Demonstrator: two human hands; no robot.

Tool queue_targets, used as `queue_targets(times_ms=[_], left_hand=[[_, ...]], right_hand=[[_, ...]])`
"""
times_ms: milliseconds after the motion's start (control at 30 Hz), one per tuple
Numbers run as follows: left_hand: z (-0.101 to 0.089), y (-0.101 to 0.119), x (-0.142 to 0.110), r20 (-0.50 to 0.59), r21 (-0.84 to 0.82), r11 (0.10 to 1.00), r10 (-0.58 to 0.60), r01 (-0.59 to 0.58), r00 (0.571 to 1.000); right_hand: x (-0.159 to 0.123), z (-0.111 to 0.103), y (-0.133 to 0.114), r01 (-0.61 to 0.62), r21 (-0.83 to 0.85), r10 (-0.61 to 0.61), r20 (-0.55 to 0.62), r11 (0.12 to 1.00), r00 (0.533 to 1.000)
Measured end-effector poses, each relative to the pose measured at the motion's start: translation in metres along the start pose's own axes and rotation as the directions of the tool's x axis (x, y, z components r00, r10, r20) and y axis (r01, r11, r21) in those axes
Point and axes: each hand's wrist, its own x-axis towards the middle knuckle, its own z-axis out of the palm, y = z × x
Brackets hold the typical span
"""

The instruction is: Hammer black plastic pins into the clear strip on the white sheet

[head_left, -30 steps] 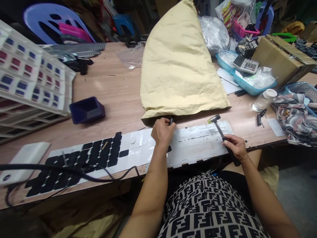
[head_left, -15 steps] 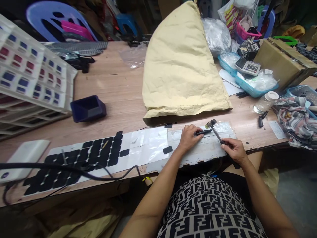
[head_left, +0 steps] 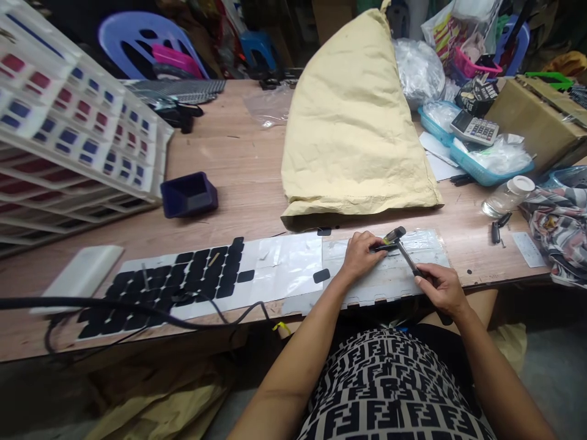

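Note:
My right hand (head_left: 441, 288) is closed around the dark handle of a small hammer (head_left: 407, 254). The hammer's head, with a yellowish face, is at the slim black piece (head_left: 381, 247) in my left hand (head_left: 361, 255); whether they touch is unclear. My left fingers pinch this piece and cover part of it. Both hands are over a whitish, worn board (head_left: 362, 287) along the table's front edge. Left of it lies a white sheet (head_left: 275, 278) with rows of black rounded patches (head_left: 197, 275). Two loose black patches lie near the board's left end.
A large yellowish paper sack (head_left: 353, 134) lies behind the board. At left are a white plastic crate (head_left: 156, 159), a dark blue bin (head_left: 189, 195) and a black cable (head_left: 137, 308). To the right stand a clear jar (head_left: 507, 197), blue baskets (head_left: 493, 174) and a cardboard box (head_left: 536, 122).
My left hand came from the sack's lower edge onto the board, bringing the slim black piece. The hammer head is now at that piece. The camera view has turned slightly left.

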Motion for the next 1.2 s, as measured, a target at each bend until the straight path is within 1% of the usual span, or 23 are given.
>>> queue_targets(times_ms=[100, 167, 200, 267, 333, 367, 400, 467, 533, 600, 700, 767, 800, 867, 967, 1067, 1133, 1200], left_hand=[[0.0, 0.0, 0.0, 0.006, -0.011, 1.0, -0.013, 0.013, 1.0], [0.001, 0.0, 0.0, 0.0, -0.02, 1.0, -0.018, 0.018, 1.0], [0.001, -0.001, 0.0, 0.0, -0.024, 1.0, -0.018, 0.018, 1.0], [0.001, -0.001, 0.0, 0.004, -0.028, 0.999, -0.015, 0.015, 1.0], [0.001, -0.001, 0.003, 0.009, -0.03, 0.999, -0.013, 0.013, 1.0], [0.0, -0.001, 0.004, 0.012, -0.026, 1.0, -0.014, 0.014, 1.0], [-0.001, 0.0, 0.004, 0.017, -0.019, 1.0, -0.017, 0.017, 1.0], [-0.004, 0.003, 0.0, 0.034, -0.005, 1.0, -0.009, 0.009, 0.999], [-0.008, 0.008, -0.015, 0.052, -0.005, 0.999, 0.049, -0.049, 0.997], [-0.01, 0.015, -0.042, 0.085, -0.01, 0.986, 0.166, -0.166, 0.982], [-0.006, 0.021, -0.091, 0.157, 0.024, 0.933, 0.351, -0.358, 0.923], [0.003, 0.021, -0.117, 0.182, 0.114, 0.884, 0.43, -0.453, 0.885], [0.008, 0.019, -0.126, 0.175, 0.178, 0.86, 0.451, -0.478, 0.875], [0.02, 0.015, -0.134, 0.126, 0.311, 0.815, 0.474, -0.489, 0.871], [0.035, 0.011, -0.131, 0.052, 0.433, 0.769, 0.5, -0.471, 0.864], [0.041, 0.009, -0.126, 0.036, 0.479, 0.743, 0.515, -0.467, 0.856], [0.04, 0.01, -0.126, 0.04, 0.48, 0.742, 0.514, -0.468, 0.857], [0.037, 0.012, -0.129, 0.051, 0.447, 0.759, 0.506, -0.473, 0.861]], right_hand=[[0.003, 0.003, -0.003, 0.044, 0.0, -0.044, 0.051, 0.999, 0.998], [0.003, 0.004, 0.001, 0.028, 0.017, -0.029, 0.053, 0.999, 0.998], [0.002, 0.003, 0.004, 0.006, 0.031, -0.007, 0.028, 1.0, 1.0], [-0.001, 0.003, 0.012, -0.05, 0.064, 0.055, -0.067, 0.997, 0.996], [-0.003, 0.002, 0.022, -0.104, 0.123, 0.124, -0.172, 0.987, 0.977], [-0.004, 0.002, 0.026, -0.129, 0.167, 0.162, -0.206, 0.977, 0.965], [-0.005, 0.002, 0.029, -0.15, 0.217, 0.199, -0.223, 0.965, 0.954], [-0.005, 0.003, 0.034, -0.187, 0.31, 0.261, -0.217, 0.932, 0.941], [-0.005, 0.002, 0.036, -0.208, 0.364, 0.293, -0.195, 0.908, 0.936], [-0.004, 0.002, 0.036, -0.218, 0.384, 0.304, -0.179, 0.897, 0.936], [-0.004, 0.002, 0.035, -0.228, 0.391, 0.311, -0.164, 0.892, 0.936], [-0.004, 0.002, 0.034, -0.228, 0.381, 0.306, -0.158, 0.896, 0.939], [-0.004, 0.002, 0.034, -0.223, 0.369, 0.298, -0.16, 0.902, 0.941], [-0.004, 0.003, 0.035, -0.212, 0.337, 0.279, -0.164, 0.917, 0.946], [-0.004, 0.003, 0.035, -0.202, 0.295, 0.257, -0.163, 0.934, 0.953], [-0.005, 0.003, 0.036, -0.192, 0.269, 0.245, -0.178, 0.944, 0.953], [-0.006, 0.004, 0.037, -0.187, 0.271, 0.242, -0.188, 0.944, 0.952], [-0.007, 0.005, 0.037, -0.187, 0.284, 0.246, -0.188, 0.94, 0.951]])
